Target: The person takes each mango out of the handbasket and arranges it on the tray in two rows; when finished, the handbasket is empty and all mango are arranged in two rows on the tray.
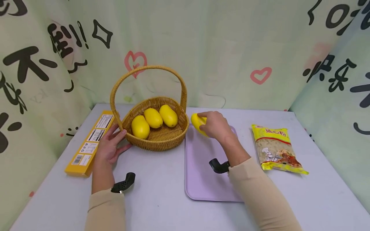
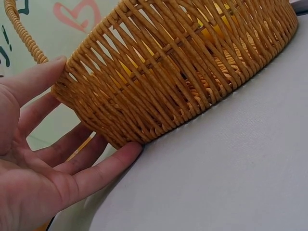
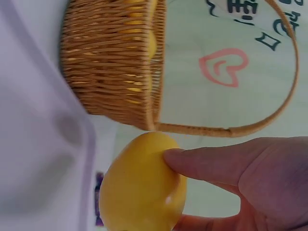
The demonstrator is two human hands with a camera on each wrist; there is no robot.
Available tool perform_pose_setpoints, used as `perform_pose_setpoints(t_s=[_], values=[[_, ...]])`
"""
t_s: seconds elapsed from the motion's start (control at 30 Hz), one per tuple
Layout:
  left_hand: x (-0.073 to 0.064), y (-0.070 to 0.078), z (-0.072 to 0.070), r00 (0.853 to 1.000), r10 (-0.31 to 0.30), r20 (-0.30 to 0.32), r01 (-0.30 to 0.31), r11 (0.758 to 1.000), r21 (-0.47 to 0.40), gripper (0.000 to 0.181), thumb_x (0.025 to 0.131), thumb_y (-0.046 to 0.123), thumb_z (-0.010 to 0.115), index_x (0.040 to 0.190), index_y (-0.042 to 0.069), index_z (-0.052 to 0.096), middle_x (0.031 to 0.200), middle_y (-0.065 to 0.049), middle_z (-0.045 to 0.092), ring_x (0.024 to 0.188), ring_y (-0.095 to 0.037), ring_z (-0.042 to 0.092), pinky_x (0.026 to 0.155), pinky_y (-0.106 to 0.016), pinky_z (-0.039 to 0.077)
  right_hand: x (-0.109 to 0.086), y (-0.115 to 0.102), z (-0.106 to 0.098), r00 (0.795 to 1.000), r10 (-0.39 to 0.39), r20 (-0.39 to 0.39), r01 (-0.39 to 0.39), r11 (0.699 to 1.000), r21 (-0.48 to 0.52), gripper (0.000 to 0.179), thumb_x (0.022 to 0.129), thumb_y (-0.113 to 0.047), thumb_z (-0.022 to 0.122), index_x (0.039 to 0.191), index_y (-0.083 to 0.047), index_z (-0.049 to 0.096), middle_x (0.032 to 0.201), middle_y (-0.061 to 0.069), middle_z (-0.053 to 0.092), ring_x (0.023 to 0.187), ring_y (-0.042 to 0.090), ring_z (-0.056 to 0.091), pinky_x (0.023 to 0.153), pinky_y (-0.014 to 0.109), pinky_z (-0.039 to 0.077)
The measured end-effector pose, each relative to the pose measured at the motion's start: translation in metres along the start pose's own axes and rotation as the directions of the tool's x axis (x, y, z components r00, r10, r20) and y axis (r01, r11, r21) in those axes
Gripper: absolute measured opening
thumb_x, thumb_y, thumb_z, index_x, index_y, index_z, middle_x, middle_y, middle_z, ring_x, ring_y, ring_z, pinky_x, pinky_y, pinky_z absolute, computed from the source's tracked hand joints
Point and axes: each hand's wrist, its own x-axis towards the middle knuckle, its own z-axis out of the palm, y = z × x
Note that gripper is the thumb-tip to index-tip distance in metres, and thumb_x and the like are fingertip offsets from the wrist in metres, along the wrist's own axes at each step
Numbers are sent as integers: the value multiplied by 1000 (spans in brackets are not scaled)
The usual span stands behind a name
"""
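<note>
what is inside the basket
Three yellow fruits lie inside the basket, side by side, with bare woven floor showing beside them. The spot directly beneath the fruits is covered, so anything there cannot be seen.

Basket (image 1: 156,146) rough woven wicker; yellow fruit (image 3: 142,187) smooth, glossy; tray (image 1: 202,179) smooth, plastic-looking.

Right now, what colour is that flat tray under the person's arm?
Light purple; the tray shows best in the head view.

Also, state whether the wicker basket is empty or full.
Neither, only partly filled: three yellow fruits lie in the wicker basket, and bare woven floor shows in front of them.
</note>
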Motion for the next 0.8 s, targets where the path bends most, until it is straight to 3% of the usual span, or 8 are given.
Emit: perform_pose_setpoints(t_s=[0.2,0.6,0.8], values=[[0,-1,0,1000,15,10,-15,1000,12,66,103,23,65,161,38,36,160,-4,38,133,-14,47,106,-50,51,1,12,24,1000,23,-1,-23,999,-48,51,97,-12,66,146,-6,58,142,24,60,122,40,55,109,53,48],[0,-2,-1,1000,18,-1,-18,1000,17,67,102,26,67,160,39,37,159,-2,39,131,-13,49,102,-46,55,6,21,51,996,-21,-87,9,990,-137,47,95,-20,68,140,-6,64,122,24,66,103,33,59,86,48,56],[0,-2,0,1000,25,-1,-25,1000,14,66,103,23,65,160,39,36,161,-4,36,140,-19,43,104,-49,53,7,19,53,998,-16,-58,9,993,-118,46,98,-27,68,141,-9,65,129,25,63,108,34,59,93,48,55]])
